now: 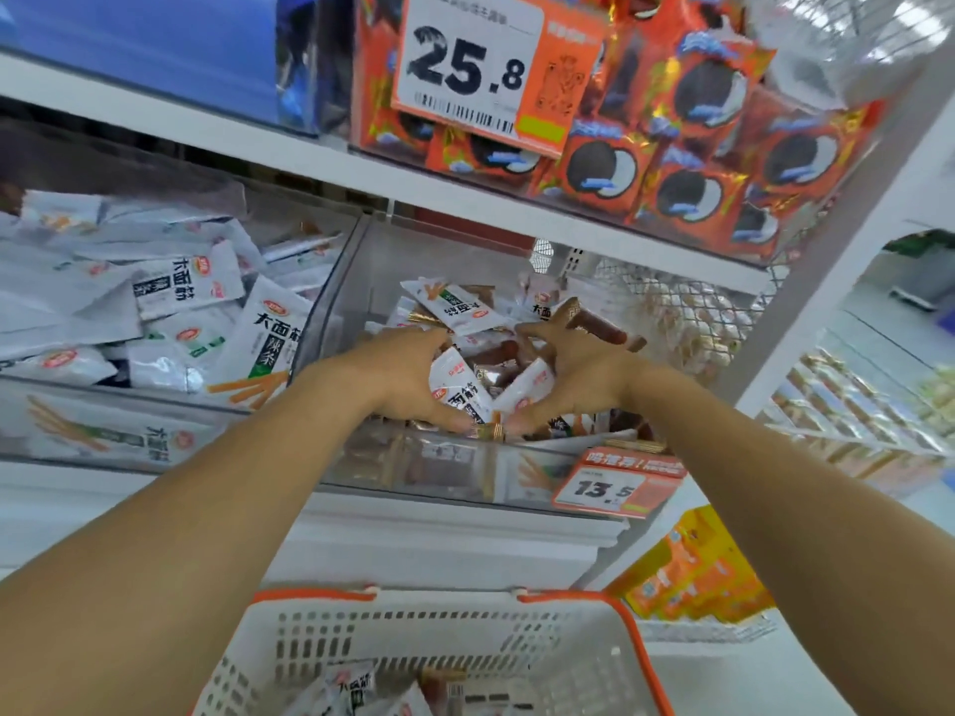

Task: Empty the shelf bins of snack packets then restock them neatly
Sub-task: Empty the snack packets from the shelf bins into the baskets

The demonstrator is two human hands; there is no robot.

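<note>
Two bare forearms reach up and forward from the lower corners, converging on the clear middle bin (pixel 336 302) of a white shelf unit (pixel 289 162). Above it, the upper shelf carries a bin of orange biscuit packs (pixel 692 147) with a 25.8 price tag (pixel 480 69) hanging over its front, leaving only a shallow gap over the middle bin for the hands to work in. To the left, a neighbouring bin (pixel 129 405) is heaped with white snack packets (pixel 186 286), parted from the middle bin by a clear wall. Below, between the forearms, a white basket with an orange rim (pixel 630 627) sits close under the shelf edge, with a few packets (pixel 356 689) in its bottom.

The left hand (pixel 398 374) and right hand (pixel 584 374) face each other, wrists bent, fingers curled inward, cupping between them a bunch of white and brown packets (pixel 465 390) just above the bin's front lip. The thumbs lie along the top of the bunch and the fingertips almost meet under it. More packets (pixel 455 307) lie loose behind the hands. A 13.5 price tag (pixel 615 488) is clipped to the bin's front, low on the right.
</note>
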